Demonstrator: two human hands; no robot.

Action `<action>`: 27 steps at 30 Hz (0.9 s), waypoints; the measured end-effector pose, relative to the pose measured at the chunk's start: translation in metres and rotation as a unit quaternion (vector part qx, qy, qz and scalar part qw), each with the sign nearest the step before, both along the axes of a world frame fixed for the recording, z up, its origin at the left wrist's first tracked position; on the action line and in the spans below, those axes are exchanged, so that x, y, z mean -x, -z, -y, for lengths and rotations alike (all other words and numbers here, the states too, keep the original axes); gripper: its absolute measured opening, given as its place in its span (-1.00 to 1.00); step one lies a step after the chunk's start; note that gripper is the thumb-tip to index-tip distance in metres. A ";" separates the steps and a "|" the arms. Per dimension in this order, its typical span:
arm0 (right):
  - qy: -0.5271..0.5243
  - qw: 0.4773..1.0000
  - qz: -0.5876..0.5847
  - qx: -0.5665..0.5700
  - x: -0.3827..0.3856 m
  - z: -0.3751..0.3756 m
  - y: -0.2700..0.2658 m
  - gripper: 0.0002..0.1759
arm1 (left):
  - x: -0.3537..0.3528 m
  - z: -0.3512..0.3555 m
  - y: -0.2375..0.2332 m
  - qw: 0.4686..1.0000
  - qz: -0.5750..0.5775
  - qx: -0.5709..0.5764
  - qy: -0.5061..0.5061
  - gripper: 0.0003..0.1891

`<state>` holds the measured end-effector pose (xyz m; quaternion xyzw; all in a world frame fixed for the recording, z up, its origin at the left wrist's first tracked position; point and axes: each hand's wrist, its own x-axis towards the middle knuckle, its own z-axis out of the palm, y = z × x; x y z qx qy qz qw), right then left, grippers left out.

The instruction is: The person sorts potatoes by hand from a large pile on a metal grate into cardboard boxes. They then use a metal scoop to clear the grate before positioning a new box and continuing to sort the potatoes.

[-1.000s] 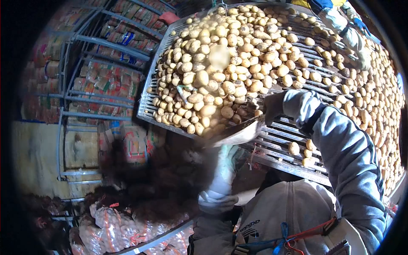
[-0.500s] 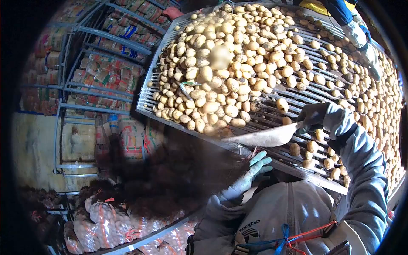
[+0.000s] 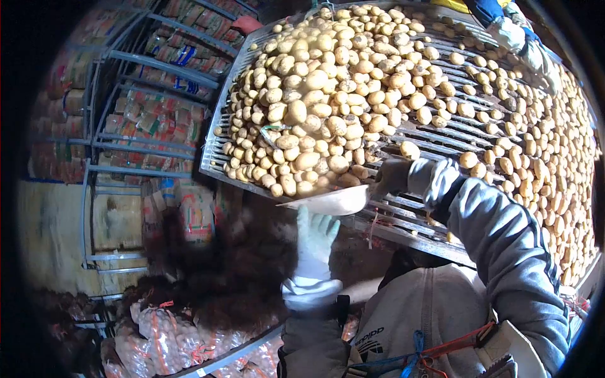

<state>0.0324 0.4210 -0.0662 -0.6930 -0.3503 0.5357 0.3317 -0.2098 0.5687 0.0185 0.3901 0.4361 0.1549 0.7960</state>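
Observation:
My right hand, in a dark glove, is closed round the end of a white scoop. The scoop lies along the near edge of a metal slatted table, beside a heap of potatoes. My left hand, in a pale glove, is raised just below the scoop, its fingers stretched out and their tips at its lower edge. A loose potato sits on the slats behind my right hand.
Many more potatoes cover the right side. Another person's sleeve and gloved hand reach in at the top right. Filled net sacks stand at the lower left, near metal racks with packed bags. A reddish object shows at the top.
My right hand has moved left with the scoop, towards the heap. My left hand has risen and moved left to the scoop's lower edge. The other person's hand has shifted up slightly.

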 end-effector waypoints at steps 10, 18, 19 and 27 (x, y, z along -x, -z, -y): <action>0.078 0.963 0.249 -0.066 0.062 0.019 0.003 -0.64 | -0.028 -0.010 0.025 0.995 -0.070 -0.069 0.001 -0.37; 0.092 0.991 0.088 -0.050 0.073 0.001 0.046 -0.58 | 0.026 -0.059 0.091 0.942 -0.051 -0.280 0.180 -0.70; 0.089 0.992 0.070 -0.054 0.072 -0.003 0.043 -0.58 | 0.032 -0.061 0.087 0.950 -0.042 -0.262 0.166 -0.69; 0.126 0.989 0.076 -0.034 0.069 -0.004 0.030 -0.55 | -0.008 -0.071 0.061 0.995 0.023 -0.092 0.031 -0.64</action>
